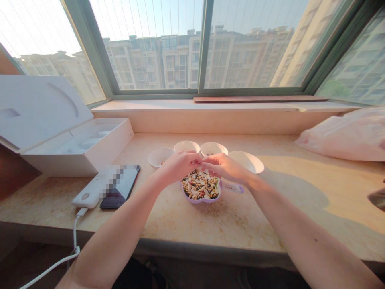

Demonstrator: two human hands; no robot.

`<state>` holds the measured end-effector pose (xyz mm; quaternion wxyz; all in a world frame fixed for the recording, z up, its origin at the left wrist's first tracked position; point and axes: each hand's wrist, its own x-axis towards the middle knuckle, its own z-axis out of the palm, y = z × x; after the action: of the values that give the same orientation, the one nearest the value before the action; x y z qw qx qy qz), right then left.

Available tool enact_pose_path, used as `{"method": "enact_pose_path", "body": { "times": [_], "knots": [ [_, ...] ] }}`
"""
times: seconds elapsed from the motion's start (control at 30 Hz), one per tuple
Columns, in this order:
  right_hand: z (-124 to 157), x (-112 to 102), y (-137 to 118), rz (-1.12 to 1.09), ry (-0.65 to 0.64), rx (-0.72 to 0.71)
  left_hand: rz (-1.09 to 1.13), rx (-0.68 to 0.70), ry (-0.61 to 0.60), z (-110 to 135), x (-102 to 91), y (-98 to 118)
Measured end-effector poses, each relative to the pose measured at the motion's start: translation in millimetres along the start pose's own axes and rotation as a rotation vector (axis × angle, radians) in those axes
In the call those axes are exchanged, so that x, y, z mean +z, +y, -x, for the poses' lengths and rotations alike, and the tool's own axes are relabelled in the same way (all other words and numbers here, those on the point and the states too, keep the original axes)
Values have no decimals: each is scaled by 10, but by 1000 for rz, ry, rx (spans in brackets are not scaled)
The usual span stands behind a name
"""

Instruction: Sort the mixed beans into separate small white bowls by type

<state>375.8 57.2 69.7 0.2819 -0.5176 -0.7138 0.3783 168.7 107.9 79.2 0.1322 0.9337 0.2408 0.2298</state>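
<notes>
My left hand [179,165] and my right hand [224,167] meet at the fingertips just above a lilac flower-shaped dish [201,200]. The dish holds a mix of beans and grains [200,185]. My fingers hide whatever may lie between them. Several small white bowls stand around the dish: one at the left [159,156], two behind it [186,146] [214,149], and one at the right [247,161]. The bowl behind on the right shows something dark inside.
A marble window ledge [240,224] carries everything. To the left stand an open white box [76,152], a white power bank [86,196] with its cable, and a phone [122,186]. A small label [233,187] lies beside the dish, and a pink cushion [343,138] lies at the right.
</notes>
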Motion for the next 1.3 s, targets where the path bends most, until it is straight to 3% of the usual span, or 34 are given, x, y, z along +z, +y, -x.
{"method": "enact_pose_path", "body": {
  "times": [0.13, 0.3, 0.37, 0.5, 0.6, 0.8, 0.97, 1.3],
  "knots": [
    [-4, 23, 27, -51, -16, 39, 14, -7, -17, -5, 10, -3],
    [-10, 43, 36, 45, 22, 48, -10, -146, -83, 6, 10, 0],
    [-12, 22, 26, 151, 127, -5, -62, -168, -173, 21, -5, 23],
    [-42, -88, 66, 421, 532, -44, -187, -166, -381, 50, -43, 90],
    [-82, -177, 169, 501, 665, 1, -223, -142, -457, 62, -49, 122],
    [-133, -219, 358, 603, 644, 126, -219, -99, -538, 58, -15, 160],
    [-156, -228, 408, 628, 670, 132, -186, -91, -565, 48, -3, 183],
    [-155, -228, 434, 617, 682, 97, -129, -62, -464, 39, 36, 137]
  ]
}}
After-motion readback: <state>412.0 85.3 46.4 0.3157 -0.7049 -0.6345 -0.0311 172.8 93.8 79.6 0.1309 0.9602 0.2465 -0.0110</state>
